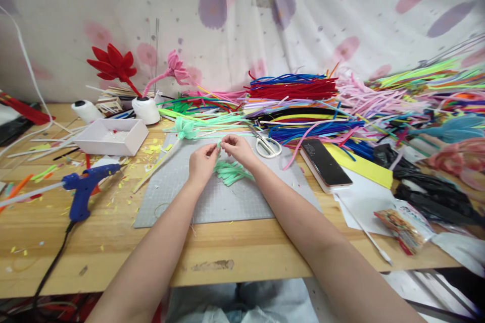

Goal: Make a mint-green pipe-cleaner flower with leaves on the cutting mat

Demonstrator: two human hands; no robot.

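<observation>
Above the grey cutting mat (174, 202), both hands meet at a small mint-green pipe cleaner piece (219, 146). My left hand (203, 162) pinches it from one side, fingers closed. Close against it, my right hand (238, 149) pinches the same piece with thumb and fingertips. The fingers hide most of its shape. Just below the hands lies a pile of short mint-green pipe cleaner pieces (234, 173) on the mat. A mint-green pipe cleaner flower (184, 127) with a pale stem rests at the mat's upper left. White-handled scissors (270, 148) lie right of my right hand.
A blue glue gun (81, 189) and a white box (111, 137) are at left. Red (112, 64) and pink (175, 68) flowers stand in a thread spool. Bundles of coloured pipe cleaners (295, 88) line the back. A phone (326, 162) and snack packet (403, 224) sit at right.
</observation>
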